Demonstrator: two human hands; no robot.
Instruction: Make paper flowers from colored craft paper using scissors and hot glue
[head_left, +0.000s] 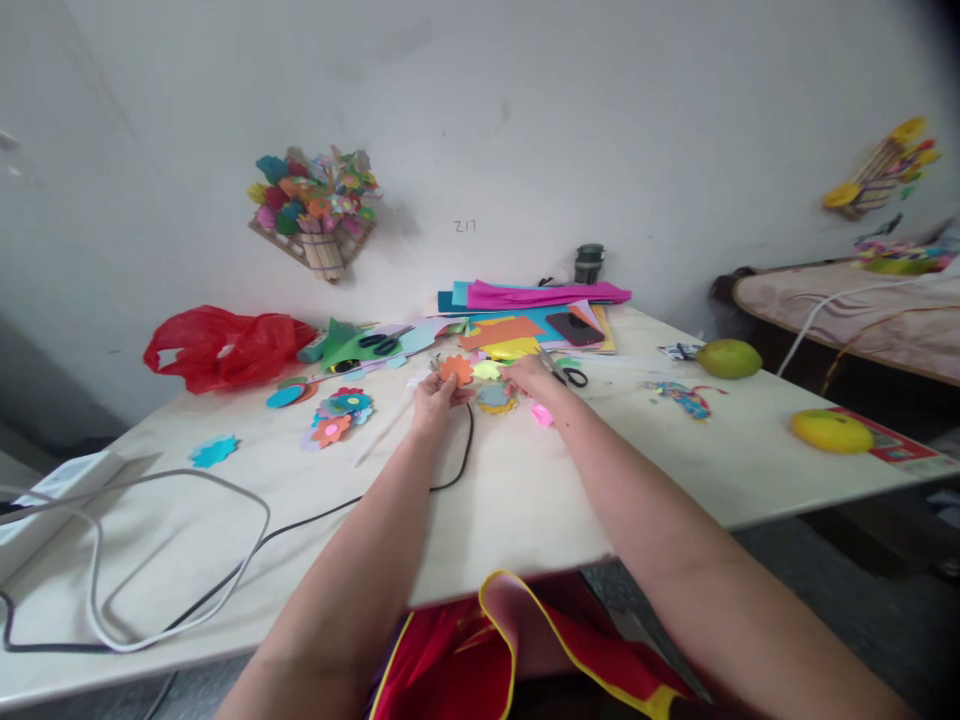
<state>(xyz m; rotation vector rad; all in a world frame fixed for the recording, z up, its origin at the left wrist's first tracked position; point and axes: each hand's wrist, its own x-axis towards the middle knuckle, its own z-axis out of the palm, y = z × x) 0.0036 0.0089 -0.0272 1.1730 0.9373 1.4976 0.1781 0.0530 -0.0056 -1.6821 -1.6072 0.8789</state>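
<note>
My left hand holds an orange paper flower by its edge, above the middle of the white table. My right hand reaches in from the right, its fingers near a pale yellow-green paper flower; what its fingertips touch is too small to make out. Just below the hands lies a grey-and-yellow scalloped paper piece. A bright pink piece rests beside my right wrist. Black-handled scissors lie past my right hand.
Paper flowers and a red plastic bag lie left. Coloured sheets, a phone and more scissors are at the back. Two yellow-green fruits sit right. A black cable crosses the table; a power strip is far left.
</note>
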